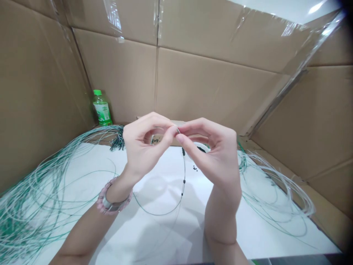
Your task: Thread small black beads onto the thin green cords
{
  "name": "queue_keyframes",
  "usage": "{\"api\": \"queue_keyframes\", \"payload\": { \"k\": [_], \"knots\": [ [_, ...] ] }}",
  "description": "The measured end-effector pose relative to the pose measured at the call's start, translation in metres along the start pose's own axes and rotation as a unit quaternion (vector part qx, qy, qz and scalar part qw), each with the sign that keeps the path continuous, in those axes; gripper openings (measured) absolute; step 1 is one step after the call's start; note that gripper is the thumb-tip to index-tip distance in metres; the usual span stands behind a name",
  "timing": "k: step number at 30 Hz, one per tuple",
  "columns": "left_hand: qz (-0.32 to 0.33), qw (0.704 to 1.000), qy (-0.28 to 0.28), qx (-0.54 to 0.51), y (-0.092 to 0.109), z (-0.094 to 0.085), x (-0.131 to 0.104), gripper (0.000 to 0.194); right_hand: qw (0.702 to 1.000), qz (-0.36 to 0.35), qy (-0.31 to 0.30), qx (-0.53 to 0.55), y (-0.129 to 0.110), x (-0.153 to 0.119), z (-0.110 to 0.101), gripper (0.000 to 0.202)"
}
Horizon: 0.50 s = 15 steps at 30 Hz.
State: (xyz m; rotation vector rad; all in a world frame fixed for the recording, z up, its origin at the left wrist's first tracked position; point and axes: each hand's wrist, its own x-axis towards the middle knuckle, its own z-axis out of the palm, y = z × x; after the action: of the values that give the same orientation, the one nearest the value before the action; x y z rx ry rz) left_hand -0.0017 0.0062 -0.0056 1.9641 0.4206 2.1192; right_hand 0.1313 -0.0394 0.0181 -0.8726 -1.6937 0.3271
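Note:
My left hand (149,141) and my right hand (212,151) meet at the fingertips above the white work surface (193,221). Between the two pinches shows a short piece of thin wire (178,130); both hands grip it. Below them a thin wire (184,169) hangs down with small black beads (184,181) on it and curves left toward my left wrist. Behind my right hand, partly hidden, is a white dish (205,145) of black beads. Several loose black beads (195,168) lie in front of it.
Large bundles of green and white wires (41,187) cover the left side; another coil (278,191) lies on the right. A green bottle (102,108) stands at the back left. Cardboard walls (220,84) enclose the back and sides.

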Motion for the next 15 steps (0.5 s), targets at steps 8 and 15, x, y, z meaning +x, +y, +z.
{"api": "queue_keyframes", "payload": {
  "k": [8,15],
  "knots": [
    [-0.013,1.000,-0.004,-0.002,0.001,0.005,-0.004,0.006,1.000,-0.008,0.026,0.016,0.002,0.001,0.002,0.005],
    [-0.047,0.997,-0.004,-0.055,-0.018,0.011,-0.005,0.014,1.000,-0.020,0.005,0.021,0.001,0.001,-0.004,0.005]
  ]
}}
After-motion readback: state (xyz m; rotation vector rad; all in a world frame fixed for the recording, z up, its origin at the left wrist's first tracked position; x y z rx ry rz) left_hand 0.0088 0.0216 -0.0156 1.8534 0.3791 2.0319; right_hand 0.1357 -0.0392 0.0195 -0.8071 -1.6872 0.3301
